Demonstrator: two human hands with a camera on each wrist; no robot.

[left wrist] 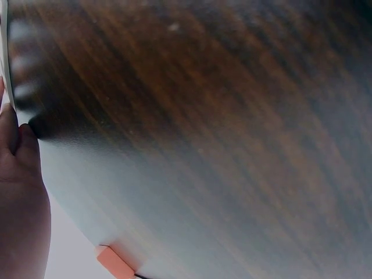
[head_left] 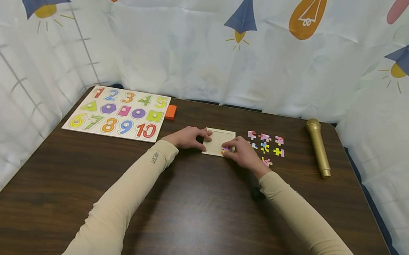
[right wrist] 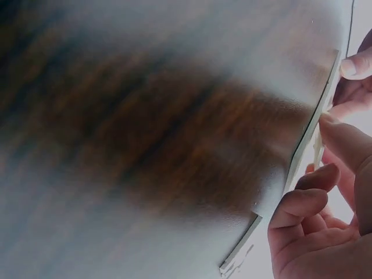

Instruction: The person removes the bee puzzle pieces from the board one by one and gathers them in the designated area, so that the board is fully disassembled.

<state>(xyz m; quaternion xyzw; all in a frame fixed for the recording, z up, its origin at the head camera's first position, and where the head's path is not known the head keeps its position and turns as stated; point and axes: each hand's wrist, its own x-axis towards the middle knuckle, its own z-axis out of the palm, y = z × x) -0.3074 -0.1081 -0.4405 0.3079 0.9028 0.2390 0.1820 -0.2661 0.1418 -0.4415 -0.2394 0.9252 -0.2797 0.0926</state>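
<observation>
A small square wooden puzzle tray [head_left: 216, 140] with a raised rim lies mid-table. My left hand [head_left: 189, 137] holds its left edge, with thumb and fingers on the rim. My right hand [head_left: 244, 152] pinches a colourful jigsaw piece [head_left: 224, 150] at the tray's lower right corner. The piece is mostly hidden under the fingers. To the right of the tray lie several loose pink, yellow and blue jigsaw pieces [head_left: 265, 147], one partly behind my right wrist. In the right wrist view, both hands meet at the tray's edge [right wrist: 311, 131].
On the left lies a white number-and-shape board [head_left: 119, 113], with an orange block [head_left: 170, 112] at its right side. A gold microphone [head_left: 318, 148] lies on the right of the dark wooden table [head_left: 191, 229]. A printed curtain [head_left: 183, 51] surrounds the table's back and sides.
</observation>
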